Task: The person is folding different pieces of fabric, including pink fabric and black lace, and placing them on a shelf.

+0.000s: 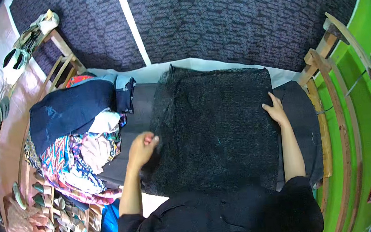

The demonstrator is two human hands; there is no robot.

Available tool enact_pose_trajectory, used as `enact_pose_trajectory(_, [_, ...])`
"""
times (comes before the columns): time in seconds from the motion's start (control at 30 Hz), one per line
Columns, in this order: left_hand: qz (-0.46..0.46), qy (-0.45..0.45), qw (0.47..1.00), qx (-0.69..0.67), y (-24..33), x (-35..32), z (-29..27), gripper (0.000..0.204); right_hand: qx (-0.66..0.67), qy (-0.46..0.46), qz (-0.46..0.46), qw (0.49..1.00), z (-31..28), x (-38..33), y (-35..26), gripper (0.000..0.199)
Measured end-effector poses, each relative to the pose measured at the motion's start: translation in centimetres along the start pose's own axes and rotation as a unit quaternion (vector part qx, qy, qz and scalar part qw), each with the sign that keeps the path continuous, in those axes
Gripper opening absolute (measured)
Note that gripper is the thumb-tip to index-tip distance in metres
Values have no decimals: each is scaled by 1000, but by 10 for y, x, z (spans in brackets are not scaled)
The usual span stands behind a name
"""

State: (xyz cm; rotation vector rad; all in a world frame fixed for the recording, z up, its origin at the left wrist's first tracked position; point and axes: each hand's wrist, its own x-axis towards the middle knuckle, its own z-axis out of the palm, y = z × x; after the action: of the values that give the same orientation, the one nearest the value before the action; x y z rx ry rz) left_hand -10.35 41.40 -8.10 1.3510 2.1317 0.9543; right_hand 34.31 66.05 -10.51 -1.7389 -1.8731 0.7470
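Left hand: left hand (142, 148) is curled shut, pinching the left edge of the black lacy cloth (217, 128) between fingertips and thumb, wrist raised a little off the surface.
Right hand: right hand (275, 110) lies flat with fingers spread on the cloth's right edge, pressing it down rather than gripping.
Cloth, place: spread nearly square across the dark-covered counter (142, 121), its near edge running under the person's black top, its far edge close to the white strip (197, 63) at the foot of the patterned wall covering (229, 18).
Cloth, handling: looks thin, open-weave and limp; probably light, and likely to snag on a nail or a rough wooden corner. It should slide little on the dark cover, since both are matte fabric.
Where to hold: the side edges and corners, where both hands already sit; a pinch at the far left corner (171, 69), which stands slightly lifted, would also serve.
Left edge: a heap of mixed garments (81, 133), blue and bright prints, lies just beside the cloth, with a narrow bare band of counter between them.
Right edge: wooden rails (326, 112) rise near the right hand, with a green surface (360, 108) beyond them.
Open room: most of it lies at the far side and in the band on the left; the right side is tight.
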Motion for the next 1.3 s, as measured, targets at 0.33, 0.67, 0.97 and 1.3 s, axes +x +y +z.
enact_pose_trajectory(0.33, [15,206,968,145,-33,-124,38,28,121,-1,-5,993,8,-125,8,77])
enact_pose_trajectory(0.67, [25,230,958,169,-78,-113,23,19,4,220,30,975,16,-289,12,63])
enact_pose_trajectory(0.97, [98,328,938,-56,-156,-180,50,83,382,164,152,897,122,-385,80,77])
enact_pose_trajectory(1.3, [-65,-90,948,-299,-201,-186,51,61,446,-70,185,873,155,-424,125,80])
